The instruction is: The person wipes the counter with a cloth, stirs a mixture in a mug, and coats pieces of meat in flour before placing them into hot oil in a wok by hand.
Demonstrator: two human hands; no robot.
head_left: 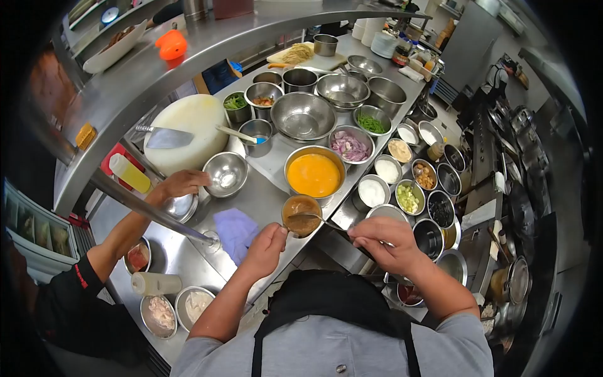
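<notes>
My left hand (266, 249) grips the near rim of a small metal bowl (293, 230) with brown sauce in it. A metal spoon (323, 220) is pinched in my right hand (384, 241), its head in the sauce. Just beyond the small bowl stands a larger metal bowl of orange liquid (315, 175). A purple cloth (235, 235) lies on the steel counter to the left of my left hand. Right of the orange liquid sits a bowl of chopped red onion (350, 144).
A co-worker's hand (185, 183) reaches in from the left beside a metal bowl (226, 174). A cleaver (168, 137) lies on a round white board (188, 119). Several ingredient containers, including chopped green pieces (409, 196), stand right. A steel rail (157, 208) crosses the left side.
</notes>
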